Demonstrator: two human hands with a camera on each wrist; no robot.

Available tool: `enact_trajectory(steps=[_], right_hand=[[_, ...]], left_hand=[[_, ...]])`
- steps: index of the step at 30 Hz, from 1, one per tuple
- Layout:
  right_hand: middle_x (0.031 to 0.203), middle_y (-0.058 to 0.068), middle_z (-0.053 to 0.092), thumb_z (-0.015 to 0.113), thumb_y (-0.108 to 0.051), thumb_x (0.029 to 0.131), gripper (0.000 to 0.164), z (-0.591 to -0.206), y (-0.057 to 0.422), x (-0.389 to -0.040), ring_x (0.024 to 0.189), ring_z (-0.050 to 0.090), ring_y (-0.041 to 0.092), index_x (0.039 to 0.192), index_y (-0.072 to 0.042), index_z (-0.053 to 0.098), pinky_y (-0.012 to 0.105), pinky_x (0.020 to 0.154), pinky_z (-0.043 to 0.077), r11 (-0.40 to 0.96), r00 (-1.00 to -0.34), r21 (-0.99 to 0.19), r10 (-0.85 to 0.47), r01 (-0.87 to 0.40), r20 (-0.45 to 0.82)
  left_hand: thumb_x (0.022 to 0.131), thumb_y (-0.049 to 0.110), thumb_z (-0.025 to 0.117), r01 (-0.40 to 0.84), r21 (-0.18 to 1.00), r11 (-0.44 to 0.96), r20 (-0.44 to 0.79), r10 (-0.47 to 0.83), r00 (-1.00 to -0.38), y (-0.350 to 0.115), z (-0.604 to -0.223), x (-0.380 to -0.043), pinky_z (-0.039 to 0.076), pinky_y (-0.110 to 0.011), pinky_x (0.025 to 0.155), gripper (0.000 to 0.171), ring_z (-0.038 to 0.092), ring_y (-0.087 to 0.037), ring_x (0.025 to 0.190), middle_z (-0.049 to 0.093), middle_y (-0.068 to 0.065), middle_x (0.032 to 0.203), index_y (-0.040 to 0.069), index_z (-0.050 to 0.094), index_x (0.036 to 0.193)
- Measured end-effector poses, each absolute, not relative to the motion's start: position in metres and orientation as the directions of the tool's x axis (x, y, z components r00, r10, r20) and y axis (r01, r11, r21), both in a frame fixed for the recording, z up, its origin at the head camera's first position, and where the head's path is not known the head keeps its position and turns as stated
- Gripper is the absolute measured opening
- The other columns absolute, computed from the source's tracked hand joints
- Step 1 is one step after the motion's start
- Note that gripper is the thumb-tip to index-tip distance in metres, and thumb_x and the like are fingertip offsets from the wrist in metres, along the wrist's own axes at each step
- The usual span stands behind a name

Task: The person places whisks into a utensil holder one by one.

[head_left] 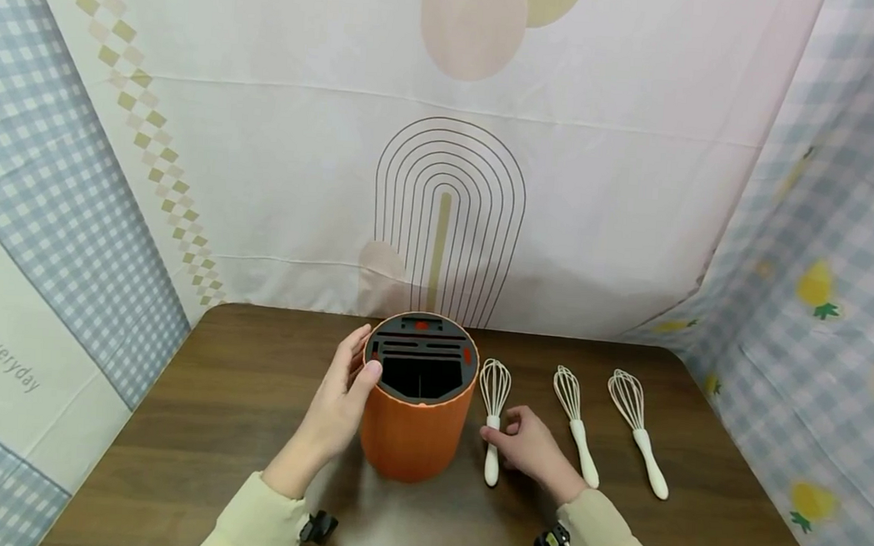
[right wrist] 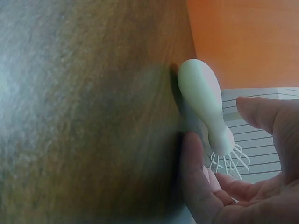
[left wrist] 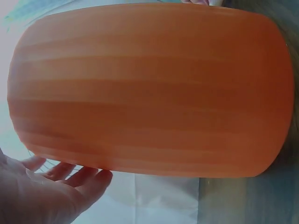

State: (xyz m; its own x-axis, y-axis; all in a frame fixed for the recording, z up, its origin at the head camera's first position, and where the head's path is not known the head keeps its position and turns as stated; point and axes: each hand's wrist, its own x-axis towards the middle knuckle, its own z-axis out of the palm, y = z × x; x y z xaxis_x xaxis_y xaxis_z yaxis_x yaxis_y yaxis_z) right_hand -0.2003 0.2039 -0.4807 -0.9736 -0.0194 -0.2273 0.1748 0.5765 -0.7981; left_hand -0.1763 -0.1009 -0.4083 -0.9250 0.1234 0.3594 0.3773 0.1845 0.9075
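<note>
An orange utensil holder (head_left: 415,439) with a black slotted top stands upright on the table. My left hand (head_left: 341,397) rests against its left side, thumb at the rim; in the left wrist view, the spread fingers (left wrist: 96,184) lie along the wall of the holder. Just right of the holder lies a white whisk (head_left: 492,456), wires pointing away from me. My right hand (head_left: 535,450) is around its handle; in the right wrist view a gap shows between the thumb (right wrist: 254,112) and the handle (right wrist: 203,91), with a fingertip beside it at the table.
Two more white whisks, the middle one (head_left: 580,445) and the far right one (head_left: 647,457), lie right of my right hand on the brown wooden table (head_left: 250,378). A patterned cloth (head_left: 300,173) hangs behind the table, with checked cloth at both sides.
</note>
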Motion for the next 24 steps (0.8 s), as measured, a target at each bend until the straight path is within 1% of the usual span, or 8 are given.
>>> enact_trajectory(steps=[2, 9, 15, 19, 21, 22, 23, 24], right_hand=[[0.109, 0.017, 0.056, 0.075, -0.037, 0.083, 0.066, -0.481, 0.204, -0.201, 0.066, 0.062, 0.020, 0.129, 0.003, 0.048, 0.035, 0.060, 0.053, 0.579, -0.972, -0.794, -0.012, 0.183, -0.233], [0.101, 0.013, 0.055, 0.077, -0.033, 0.081, 0.054, -0.482, 0.202, -0.203, 0.064, 0.060, 0.019, 0.116, 0.002, 0.053, 0.033, 0.059, 0.051, 0.605, -0.971, -0.775, -0.012, 0.183, -0.238], [0.095, 0.012, 0.055, 0.077, -0.024, 0.081, 0.044, -0.483, 0.200, -0.203, 0.064, 0.059, 0.020, 0.108, 0.003, 0.054, 0.034, 0.058, 0.051, 0.598, -0.968, -0.778, -0.012, 0.194, -0.250], [0.093, 0.011, 0.053, 0.076, -0.018, 0.082, 0.037, -0.483, 0.202, -0.204, 0.069, 0.057, 0.019, 0.105, 0.002, 0.055, 0.034, 0.059, 0.053, 0.574, -0.962, -0.790, -0.011, 0.217, -0.272], [0.091, 0.011, 0.054, 0.076, -0.016, 0.082, 0.035, -0.482, 0.204, -0.205, 0.070, 0.056, 0.019, 0.104, 0.002, 0.055, 0.034, 0.059, 0.053, 0.555, -0.958, -0.799, -0.014, 0.231, -0.287], [0.091, 0.011, 0.054, 0.076, -0.015, 0.082, 0.034, -0.482, 0.204, -0.206, 0.071, 0.056, 0.019, 0.103, 0.002, 0.055, 0.034, 0.060, 0.053, 0.542, -0.955, -0.805, -0.016, 0.240, -0.295], [0.090, 0.012, 0.054, 0.076, -0.015, 0.082, 0.034, -0.481, 0.205, -0.206, 0.072, 0.056, 0.020, 0.104, 0.002, 0.055, 0.034, 0.060, 0.053, 0.531, -0.953, -0.810, -0.018, 0.248, -0.304], [0.090, 0.012, 0.054, 0.075, -0.014, 0.082, 0.034, -0.481, 0.206, -0.207, 0.073, 0.056, 0.020, 0.104, 0.002, 0.055, 0.034, 0.061, 0.053, 0.526, -0.951, -0.812, -0.019, 0.254, -0.309]], left_hand=[[0.101, 0.030, 0.047, 0.398, 0.897, 0.190, 0.379, 0.130, -0.916, -0.099, -0.408, -0.178, 0.027, -0.048, 0.109, 0.055, 0.034, -0.025, 0.136, 0.032, -0.007, 0.152, 0.022, 0.026, 0.151], [0.101, 0.026, 0.047, 0.458, 0.847, 0.269, 0.430, 0.157, -0.889, -0.098, -0.411, -0.187, 0.028, -0.052, 0.107, 0.057, 0.030, -0.023, 0.139, 0.026, 0.000, 0.156, 0.029, 0.025, 0.153], [0.103, 0.024, 0.040, 0.515, 0.789, 0.335, 0.493, 0.157, -0.856, -0.099, -0.421, -0.192, 0.034, -0.051, 0.103, 0.050, 0.040, -0.022, 0.131, 0.036, -0.001, 0.150, 0.022, 0.029, 0.152], [0.104, 0.025, 0.036, 0.549, 0.756, 0.357, 0.541, 0.130, -0.831, -0.095, -0.429, -0.195, 0.037, -0.051, 0.101, 0.048, 0.044, -0.022, 0.128, 0.039, -0.002, 0.148, 0.021, 0.031, 0.151], [0.104, 0.030, 0.034, 0.557, 0.741, 0.375, 0.564, 0.101, -0.819, -0.092, -0.432, -0.196, 0.039, -0.050, 0.097, 0.047, 0.049, -0.022, 0.119, 0.041, -0.002, 0.147, 0.021, 0.033, 0.150], [0.104, 0.033, 0.032, 0.562, 0.734, 0.381, 0.577, 0.086, -0.812, -0.090, -0.433, -0.196, 0.041, -0.049, 0.093, 0.048, 0.052, -0.021, 0.111, 0.048, -0.002, 0.139, 0.020, 0.033, 0.150], [0.104, 0.037, 0.030, 0.567, 0.727, 0.386, 0.589, 0.073, -0.805, -0.089, -0.434, -0.197, 0.043, -0.047, 0.088, 0.049, 0.054, -0.020, 0.100, 0.054, -0.002, 0.127, 0.020, 0.033, 0.150], [0.104, 0.042, 0.027, 0.572, 0.719, 0.394, 0.600, 0.061, -0.798, -0.087, -0.435, -0.198, 0.044, -0.044, 0.082, 0.052, 0.054, -0.019, 0.090, 0.058, -0.002, 0.114, 0.019, 0.033, 0.150]])
